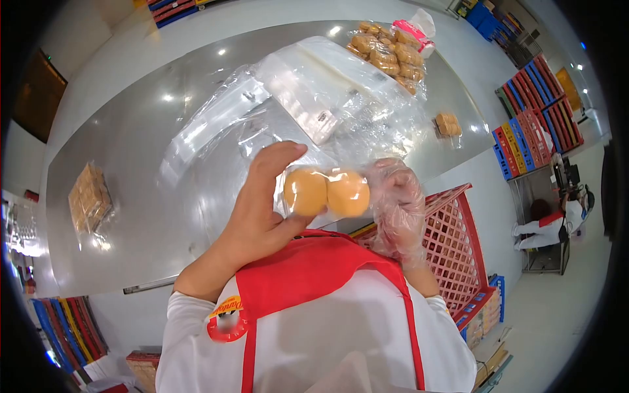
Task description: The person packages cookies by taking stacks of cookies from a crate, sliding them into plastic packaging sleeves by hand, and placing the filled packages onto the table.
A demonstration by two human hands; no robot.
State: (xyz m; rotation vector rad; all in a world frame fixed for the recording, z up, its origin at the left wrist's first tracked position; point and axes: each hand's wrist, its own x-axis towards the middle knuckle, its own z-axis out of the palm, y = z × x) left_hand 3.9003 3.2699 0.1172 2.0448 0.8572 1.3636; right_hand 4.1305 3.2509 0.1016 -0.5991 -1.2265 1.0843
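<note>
My left hand (259, 203), bare, grips the left side of a clear plastic bag of buns (327, 192), with fingers above and thumb below. Two round golden buns show side by side through the shiny film. At the bag's right end, my right hand (401, 203), in a loose clear plastic glove, has its fingers closed on the gathered film. The bag is held in front of my red apron, over the near edge of the metal table (144, 223). Just beyond lie flat clear plastic bags (308, 85), spread in loose layers.
Bagged buns (386, 56) are heaped at the table's far right, beside a pink-and-white pack (416, 33). Other packs lie left (90, 198) and right (448, 124). A red crate (455, 245) stands close by my right arm. A person (557, 219) is farther right.
</note>
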